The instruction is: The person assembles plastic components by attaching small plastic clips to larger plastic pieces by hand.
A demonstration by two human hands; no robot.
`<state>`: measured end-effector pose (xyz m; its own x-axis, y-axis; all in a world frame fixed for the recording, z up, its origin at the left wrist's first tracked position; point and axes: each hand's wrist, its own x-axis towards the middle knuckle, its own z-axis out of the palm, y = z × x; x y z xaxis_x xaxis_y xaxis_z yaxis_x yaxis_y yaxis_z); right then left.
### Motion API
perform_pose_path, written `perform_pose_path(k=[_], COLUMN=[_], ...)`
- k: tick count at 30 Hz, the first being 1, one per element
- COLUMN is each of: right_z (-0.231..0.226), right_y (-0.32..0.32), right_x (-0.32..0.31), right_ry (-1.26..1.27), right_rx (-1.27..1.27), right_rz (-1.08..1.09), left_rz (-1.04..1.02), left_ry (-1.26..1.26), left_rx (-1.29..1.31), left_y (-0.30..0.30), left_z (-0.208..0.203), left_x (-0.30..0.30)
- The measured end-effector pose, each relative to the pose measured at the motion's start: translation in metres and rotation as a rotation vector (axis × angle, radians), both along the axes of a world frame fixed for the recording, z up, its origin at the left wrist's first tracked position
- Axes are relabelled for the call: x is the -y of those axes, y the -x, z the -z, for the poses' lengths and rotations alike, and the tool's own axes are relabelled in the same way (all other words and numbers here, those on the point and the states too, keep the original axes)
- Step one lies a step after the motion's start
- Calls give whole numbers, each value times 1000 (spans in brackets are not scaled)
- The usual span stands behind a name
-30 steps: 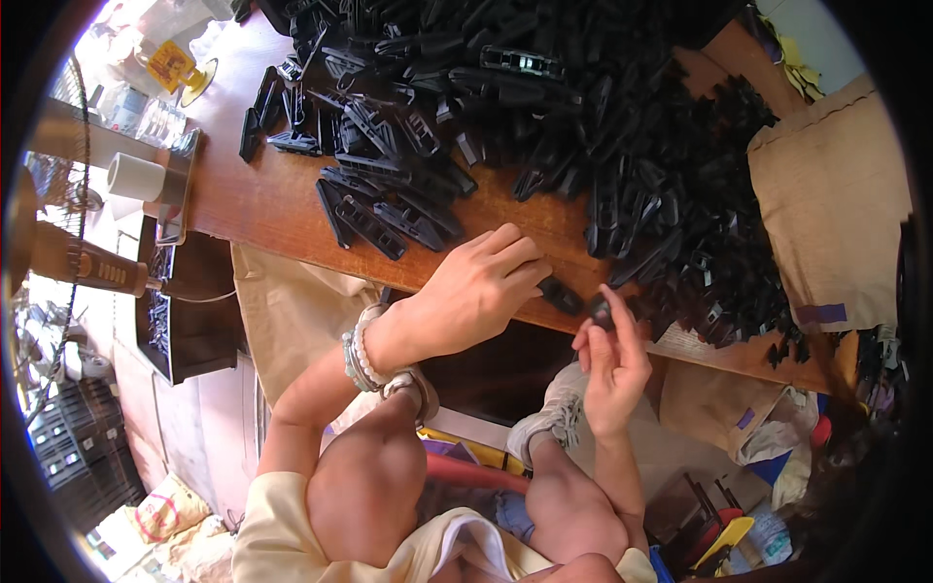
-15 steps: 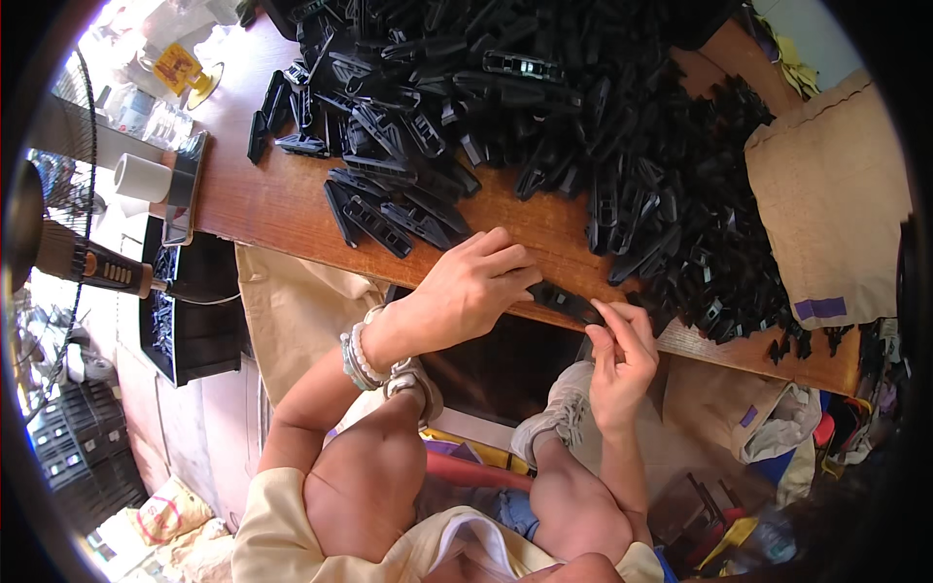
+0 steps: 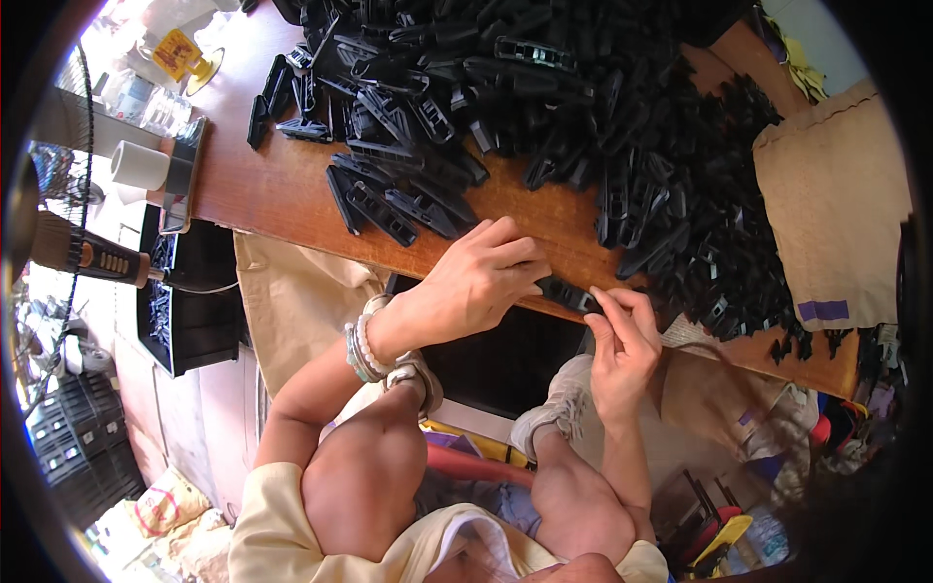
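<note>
Over the table's near edge, a long black plastic piece lies between my two hands. My left hand, bracelets at its wrist, has curled fingers closed on the left end of the piece. My right hand pinches at the right end with thumb and forefinger; any small part between those fingertips is hidden. Just beyond my left hand lie several loose long black pieces. They belong to a large heap of similar black plastic pieces. Smaller black parts are piled to the right.
The brown wooden table spans the view. A tan cloth sack lies at its right end. To the left are a fan, a white paper roll and a yellow stand. A black bin stands below the left edge.
The view has shifted slightly. My right fingers have moved in a little closer along the black piece, and both hands stay at it.
</note>
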<state>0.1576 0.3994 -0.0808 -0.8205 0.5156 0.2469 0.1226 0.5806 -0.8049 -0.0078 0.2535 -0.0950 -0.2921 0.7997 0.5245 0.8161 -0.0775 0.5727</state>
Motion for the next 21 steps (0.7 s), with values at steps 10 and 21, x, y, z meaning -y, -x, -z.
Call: perform_pose_path(k=[10,21], right_z=[6,6], right_y=[-1,-19], right_x=[3,2], right_ry=[-180,-121], right_rx=[-78,-51], right_rz=[-116,-178], left_rz=[128,378], left_ry=[18,-555], left_rx=[231,1246], left_y=[3,10], left_z=[-7,-112], left_x=[2,-65])
